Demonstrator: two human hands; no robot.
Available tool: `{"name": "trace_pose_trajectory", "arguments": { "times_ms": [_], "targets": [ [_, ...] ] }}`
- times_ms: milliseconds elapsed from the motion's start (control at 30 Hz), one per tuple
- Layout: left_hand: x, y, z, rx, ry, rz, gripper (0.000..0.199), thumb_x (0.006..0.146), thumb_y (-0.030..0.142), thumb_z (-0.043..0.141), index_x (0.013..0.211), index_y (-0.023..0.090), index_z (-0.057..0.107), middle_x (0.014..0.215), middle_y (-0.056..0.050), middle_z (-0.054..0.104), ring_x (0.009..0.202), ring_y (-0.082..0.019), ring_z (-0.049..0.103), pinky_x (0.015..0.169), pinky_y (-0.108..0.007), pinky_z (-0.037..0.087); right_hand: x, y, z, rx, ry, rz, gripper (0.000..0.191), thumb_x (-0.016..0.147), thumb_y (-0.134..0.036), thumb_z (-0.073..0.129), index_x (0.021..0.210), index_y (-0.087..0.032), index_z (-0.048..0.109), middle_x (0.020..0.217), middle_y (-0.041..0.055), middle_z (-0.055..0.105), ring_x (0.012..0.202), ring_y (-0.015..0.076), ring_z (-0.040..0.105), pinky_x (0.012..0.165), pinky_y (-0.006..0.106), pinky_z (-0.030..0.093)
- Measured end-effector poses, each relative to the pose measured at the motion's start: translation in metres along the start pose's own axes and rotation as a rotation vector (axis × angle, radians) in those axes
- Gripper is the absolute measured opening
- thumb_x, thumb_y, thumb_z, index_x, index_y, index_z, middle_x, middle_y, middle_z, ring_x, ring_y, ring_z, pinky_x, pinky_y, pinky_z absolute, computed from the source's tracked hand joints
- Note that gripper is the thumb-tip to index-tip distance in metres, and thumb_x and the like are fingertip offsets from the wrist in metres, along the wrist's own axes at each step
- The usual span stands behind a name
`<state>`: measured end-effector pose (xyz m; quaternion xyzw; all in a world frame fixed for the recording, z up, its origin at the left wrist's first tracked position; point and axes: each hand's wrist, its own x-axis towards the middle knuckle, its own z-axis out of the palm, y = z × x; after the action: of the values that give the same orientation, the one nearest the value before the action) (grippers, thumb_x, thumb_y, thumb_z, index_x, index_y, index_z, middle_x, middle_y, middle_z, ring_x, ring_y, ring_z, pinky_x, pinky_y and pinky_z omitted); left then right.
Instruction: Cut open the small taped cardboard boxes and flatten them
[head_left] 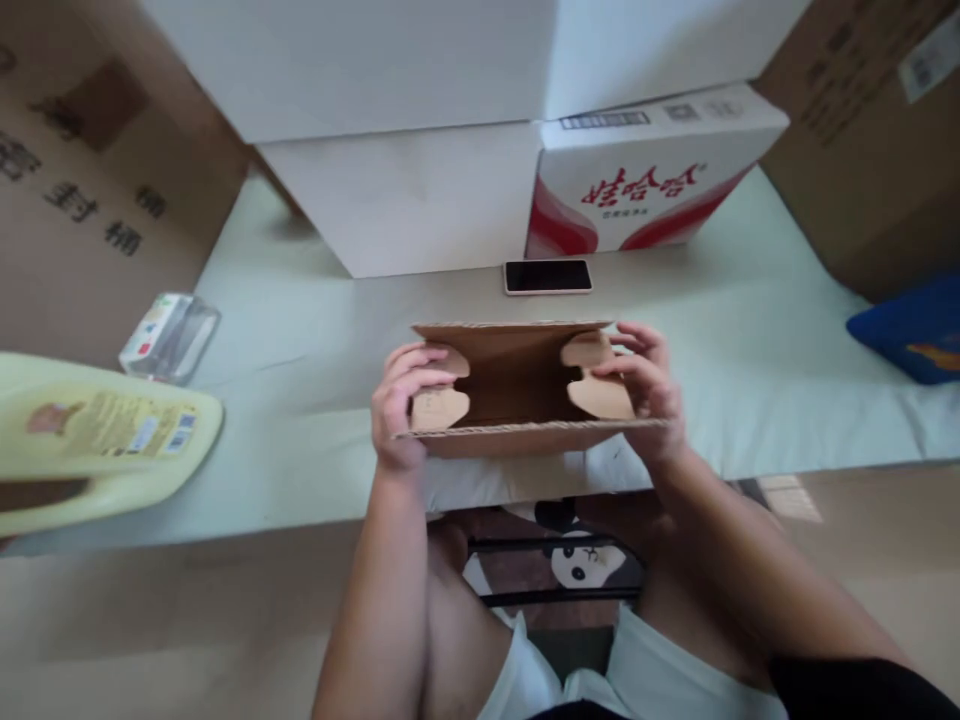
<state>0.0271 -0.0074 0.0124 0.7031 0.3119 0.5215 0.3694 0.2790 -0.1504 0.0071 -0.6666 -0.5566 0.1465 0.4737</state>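
Note:
Between my hands is a small brown cardboard box (517, 441), its top open towards me and its inside dark, with nothing visible in it. My left hand (401, 400) grips the left end, fingers curled over the short flaps (439, 408) there. At the right end, my right hand (651, 390) holds on the same way, with fingers bent over the notched flaps (602, 396). The long front and back edges stand up. Just behind the box, a phone (548, 276) lies flat, its screen dark.
A pale cloth-covered table (292, 450) carries white cartons (420, 200) and a red-and-white carton (645, 185) at the back. Large brown boxes stand at both sides. On the left are a yellow jug (112, 440) and a clear plastic pack (171, 335); at right, a blue package (911, 328).

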Motion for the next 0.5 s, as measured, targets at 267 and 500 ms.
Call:
{"name": "trace_pose_trajectory", "arguments": {
  "times_ms": [267,500],
  "targets": [
    [0.007,0.009,0.047,-0.035,0.133,-0.089,0.085,0.086,0.072,0.004,0.064,0.023,0.070,0.093,-0.012,0.070,0.119,-0.032,0.059,0.113,-0.055,0.037,-0.007,0.008,-0.009,0.338,0.071,-0.110,0.056,0.076,-0.082,0.053,0.090,-0.028,0.058,0.161,0.0043,0.030,0.149,0.0375,0.032,0.120,0.056,0.032],
    [-0.008,0.001,0.074,0.056,0.104,0.066,0.070,0.088,0.069,0.013,0.072,0.022,0.063,0.093,-0.012,0.067,0.120,-0.031,0.059,0.117,-0.055,0.035,0.002,0.020,-0.022,0.338,0.147,0.016,0.066,0.089,-0.046,0.055,0.147,-0.031,0.027,0.163,0.0090,0.031,0.152,0.0278,0.030,0.124,0.049,0.029]
  ]
}}
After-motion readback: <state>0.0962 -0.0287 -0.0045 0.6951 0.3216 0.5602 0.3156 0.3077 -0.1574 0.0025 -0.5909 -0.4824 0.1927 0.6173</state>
